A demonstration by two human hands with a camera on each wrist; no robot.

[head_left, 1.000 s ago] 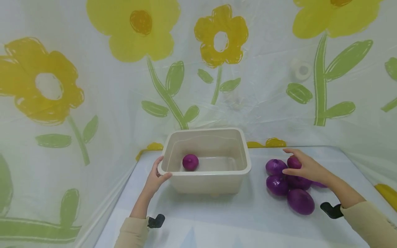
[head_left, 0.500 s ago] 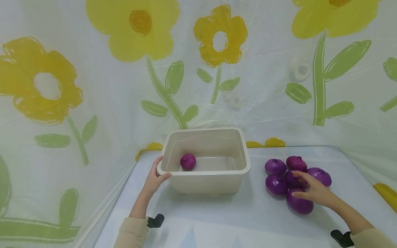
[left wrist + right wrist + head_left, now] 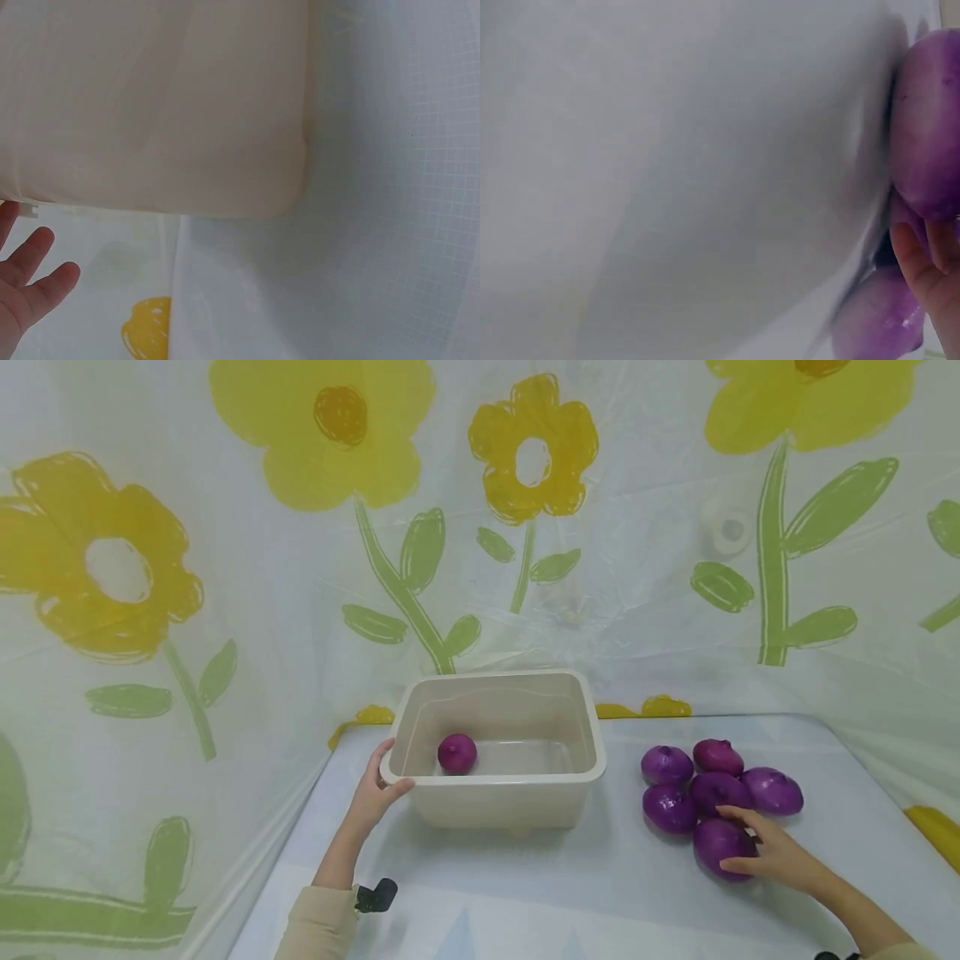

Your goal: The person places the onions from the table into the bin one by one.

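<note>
My left hand point(image 3: 371, 797) holds the near left corner of a cream plastic tub point(image 3: 498, 802), thumb at the front rim and a finger at the side. Part of that hand shows in the left wrist view, fingers spread below the tub wall point(image 3: 157, 112). Inside the tub lies one red onion point(image 3: 457, 753). To the right, my right hand point(image 3: 780, 853) spans the nearest onion point(image 3: 716, 847) of a cluster, thumb on its near side and fingers over its far side. In the right wrist view, fingertips meet the lower end of an onion point(image 3: 928, 124).
Several more purple onions sit close together beyond the right hand, among them a wide one point(image 3: 774, 791) and a smaller reddish one point(image 3: 717, 757). A white-covered table point(image 3: 570, 893) bears everything. A flower-print curtain point(image 3: 630, 635) hangs behind it.
My right hand has moved from the far side of the onion cluster toward me, down onto the nearest onion. The left hand and the tub have stayed in place.
</note>
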